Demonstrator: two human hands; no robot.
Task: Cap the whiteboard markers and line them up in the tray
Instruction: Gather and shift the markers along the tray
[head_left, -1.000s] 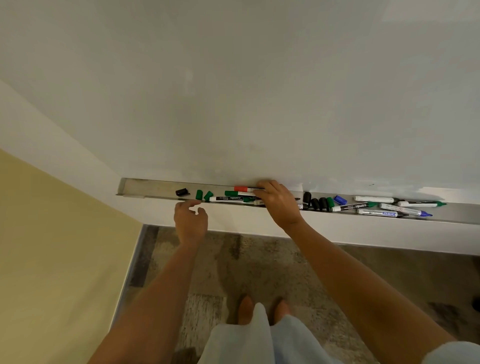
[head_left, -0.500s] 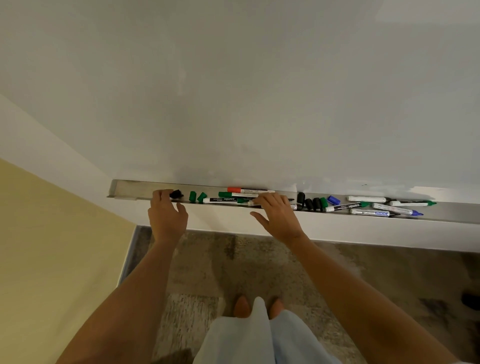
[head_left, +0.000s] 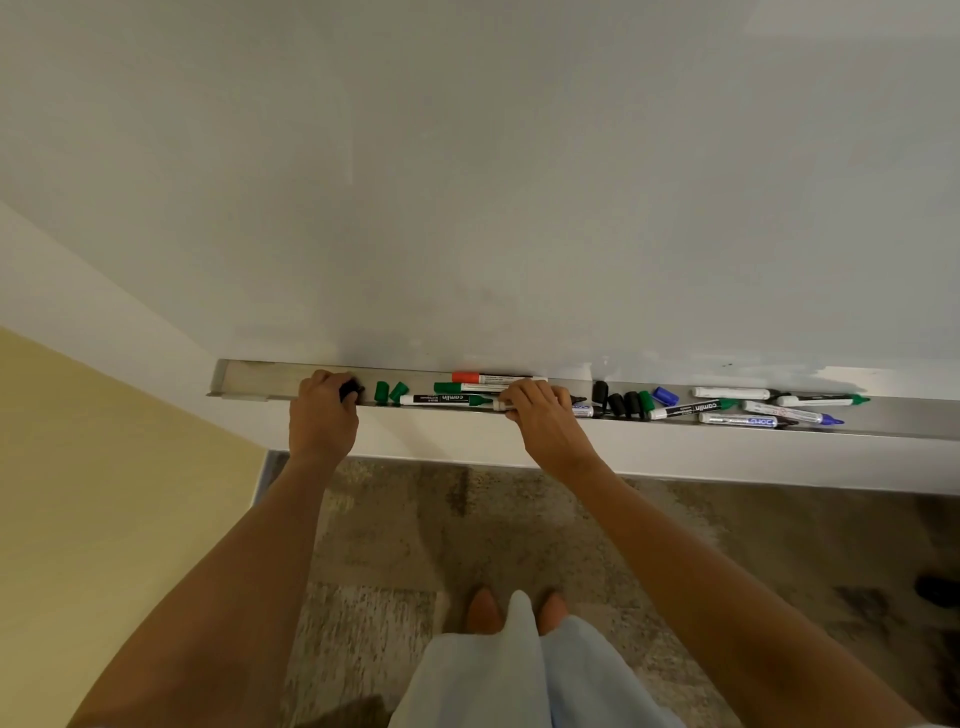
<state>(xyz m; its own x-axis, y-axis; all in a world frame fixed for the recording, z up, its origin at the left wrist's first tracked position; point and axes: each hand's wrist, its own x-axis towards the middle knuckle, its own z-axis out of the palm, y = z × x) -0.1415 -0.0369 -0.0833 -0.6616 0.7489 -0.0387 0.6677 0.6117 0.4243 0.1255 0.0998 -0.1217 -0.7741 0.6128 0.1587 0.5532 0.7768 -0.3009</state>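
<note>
The left hand (head_left: 323, 415) curls its fingers round a small black marker cap (head_left: 351, 389) near the left end of the long metal tray (head_left: 883, 418) under the whiteboard (head_left: 519, 182). Just right of that hand lie two loose green caps (head_left: 389, 391).

The right hand (head_left: 540, 415) reaches into the tray with fingers bent over a white-barrelled marker (head_left: 502, 404); only the marker's pale end shows at the fingertips, so the grip itself cannot be told for sure. Between the two hands lies a black-labelled marker with a green end (head_left: 447, 399), its label reading "camlin" upside down. Behind it lie a green-capped marker (head_left: 462, 387) and a red-capped marker (head_left: 488, 378) against the board.

Right of the right hand lie several black caps (head_left: 618, 402), one green and one blue cap (head_left: 665, 396), then a second "camlin" marker (head_left: 691, 409) and more markers with green and blue tips; a blue word on one cannot be read.
</note>
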